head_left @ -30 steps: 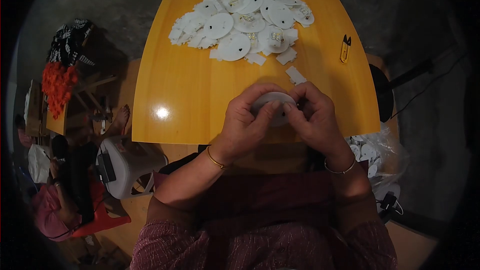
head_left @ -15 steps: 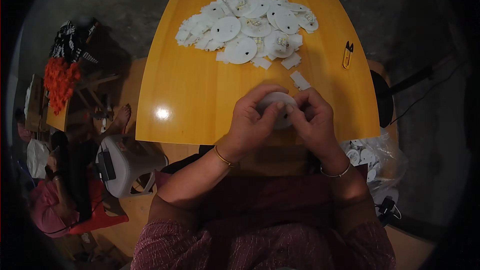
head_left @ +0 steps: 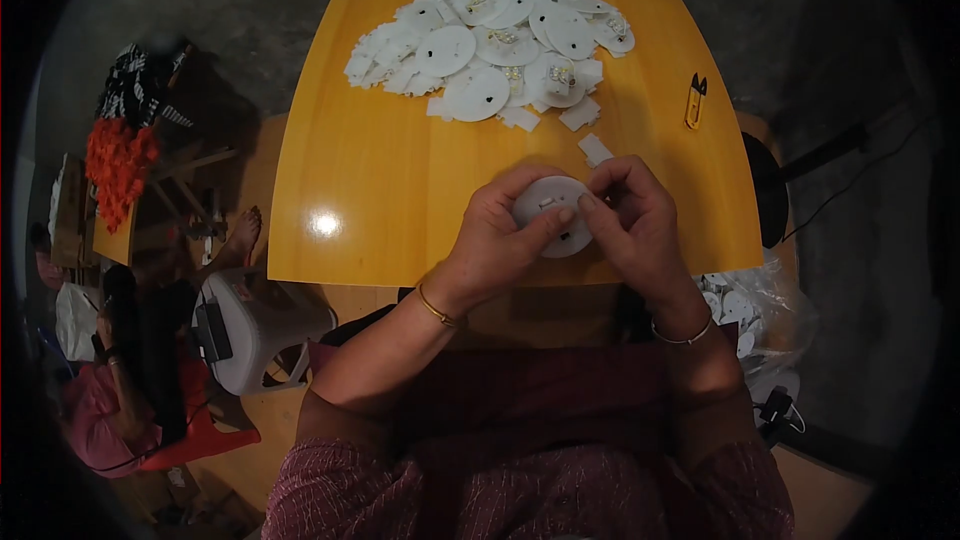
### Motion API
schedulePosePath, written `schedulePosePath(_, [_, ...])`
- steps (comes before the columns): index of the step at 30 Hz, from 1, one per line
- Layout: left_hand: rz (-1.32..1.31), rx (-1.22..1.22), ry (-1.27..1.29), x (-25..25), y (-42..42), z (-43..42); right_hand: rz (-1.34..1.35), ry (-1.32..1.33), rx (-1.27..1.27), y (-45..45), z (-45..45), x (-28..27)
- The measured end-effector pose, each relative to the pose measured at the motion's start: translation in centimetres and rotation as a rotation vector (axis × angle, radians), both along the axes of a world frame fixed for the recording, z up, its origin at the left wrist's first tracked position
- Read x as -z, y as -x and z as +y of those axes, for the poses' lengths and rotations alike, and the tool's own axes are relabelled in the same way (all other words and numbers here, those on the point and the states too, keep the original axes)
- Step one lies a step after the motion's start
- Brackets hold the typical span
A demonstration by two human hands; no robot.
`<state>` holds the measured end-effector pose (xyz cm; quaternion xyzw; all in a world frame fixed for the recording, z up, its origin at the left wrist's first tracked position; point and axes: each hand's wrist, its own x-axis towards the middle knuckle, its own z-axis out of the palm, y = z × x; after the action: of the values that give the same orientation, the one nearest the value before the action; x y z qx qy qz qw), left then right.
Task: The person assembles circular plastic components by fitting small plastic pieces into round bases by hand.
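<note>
A white round disc (head_left: 540, 191) with a small slot or tab near its middle and a dark mark low down is tilted up above the table's near edge. My left hand (head_left: 497, 243) is closed around its left side, thumb lying across the face. At the upper right rim, my right hand (head_left: 642, 228) pinches with thumb and bent fingers; whether a small piece sits between them is hidden. Just beyond the hands lies a small white flat piece (head_left: 595, 149). Farther back is a heap of similar white discs (head_left: 476, 94), some bearing small gold and pearly parts.
Yellow-handled snips (head_left: 694, 103) lie on the right of the yellow table (head_left: 350, 180). A clear plastic bag (head_left: 780, 315) of white discs is at the lower right. To the left are a grey stool (head_left: 245, 330), orange material (head_left: 118, 165) and a seated person (head_left: 110, 400).
The disc has turned so more of its face shows, including the slot near its middle. My right hand has shifted slightly right, toward the rim. The whole view has moved a little.
</note>
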<state>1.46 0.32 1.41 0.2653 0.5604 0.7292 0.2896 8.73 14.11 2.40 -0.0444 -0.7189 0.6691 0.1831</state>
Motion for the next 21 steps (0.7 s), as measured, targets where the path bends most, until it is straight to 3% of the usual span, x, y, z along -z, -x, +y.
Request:
schedulePosePath(2, [-0.092,-0.009,-0.052,-0.21,-0.11,-0.01,-0.014,-0.061,-0.024,-0.09,0.11,0.10])
schedulePosePath(8, [0.010,0.060,0.029,-0.31,0.00,-0.34,0.001,0.002,-0.024,-0.02,0.02,0.14])
schedulePosePath(14, [-0.074,0.040,-0.011,-0.01,0.39,-0.46,-0.033,-0.040,-0.064,-0.15,0.42,-0.13])
schedulePosePath(21, [-0.095,0.021,-0.018,-0.41,0.48,-0.61,-0.049,0.150,-0.107,0.03,0.49,-0.01])
